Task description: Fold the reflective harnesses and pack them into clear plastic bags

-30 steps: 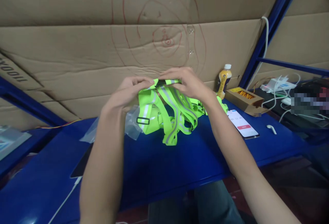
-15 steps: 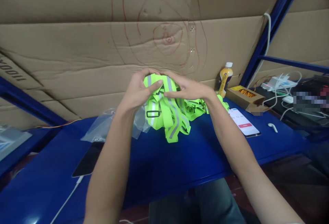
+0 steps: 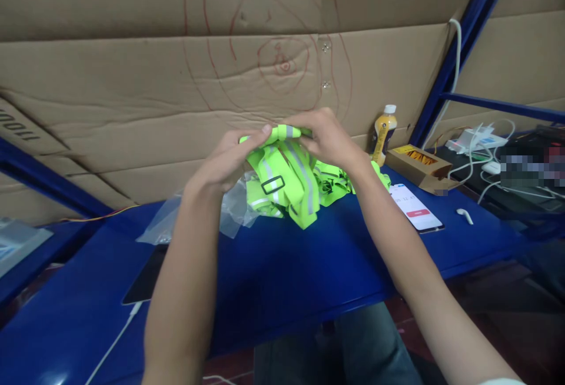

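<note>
Between my hands hangs a neon yellow-green reflective strap vest [image 3: 291, 179] with grey stripes and a black rectangular buckle [image 3: 273, 185]. My left hand [image 3: 229, 158] grips its upper left edge, the thumb lying along the top fold. On the other side, my right hand [image 3: 329, 138] is curled round the upper right part, with its fingertips hidden behind the fabric. More strips of the same neon material [image 3: 333, 183] lie bunched on the blue table [image 3: 282, 279] behind my right wrist. A clear plastic bag [image 3: 233, 211] rests partly under my left forearm.
A dark phone [image 3: 143, 279] with a white cable lies at left. Toward the right are a lit phone [image 3: 417, 208], a white earbud [image 3: 464, 216], an open cardboard box [image 3: 421, 167] and a juice bottle [image 3: 384, 135]. A cardboard wall [image 3: 110, 79] stands behind, beside blue metal posts.
The top of the vest has been folded over into a band, and its hanging ends sit higher. My hands have shifted their grip, the right thumb no longer showing across the front.
</note>
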Action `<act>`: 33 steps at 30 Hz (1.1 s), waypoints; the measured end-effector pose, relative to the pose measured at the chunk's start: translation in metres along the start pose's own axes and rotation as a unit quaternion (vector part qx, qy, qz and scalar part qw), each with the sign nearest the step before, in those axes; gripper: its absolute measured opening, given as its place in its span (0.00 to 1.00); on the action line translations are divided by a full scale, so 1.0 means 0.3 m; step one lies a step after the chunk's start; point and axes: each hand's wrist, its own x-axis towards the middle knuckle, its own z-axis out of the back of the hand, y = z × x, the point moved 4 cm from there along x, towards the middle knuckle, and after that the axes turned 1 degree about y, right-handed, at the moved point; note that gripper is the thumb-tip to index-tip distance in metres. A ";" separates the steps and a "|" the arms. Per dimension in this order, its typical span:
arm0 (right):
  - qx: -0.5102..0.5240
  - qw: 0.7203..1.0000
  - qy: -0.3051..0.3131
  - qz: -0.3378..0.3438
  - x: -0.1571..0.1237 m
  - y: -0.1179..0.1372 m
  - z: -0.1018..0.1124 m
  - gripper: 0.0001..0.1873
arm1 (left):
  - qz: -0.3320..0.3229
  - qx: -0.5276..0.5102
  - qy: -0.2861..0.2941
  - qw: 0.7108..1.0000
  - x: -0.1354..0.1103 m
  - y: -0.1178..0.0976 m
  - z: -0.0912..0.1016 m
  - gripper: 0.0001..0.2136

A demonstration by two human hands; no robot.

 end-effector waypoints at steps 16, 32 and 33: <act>0.115 0.981 0.156 0.000 -0.025 -0.056 -0.005 0.24 | -0.158 0.201 -0.004 0.967 -0.020 -0.074 -0.018 0.19; -0.001 0.999 0.027 0.045 0.019 0.010 -0.074 0.27 | 0.001 -0.061 -0.109 0.992 0.009 0.022 0.041 0.22; 0.023 0.998 0.032 0.052 0.017 0.005 -0.076 0.30 | -0.024 -0.045 -0.117 0.992 0.007 0.019 0.048 0.22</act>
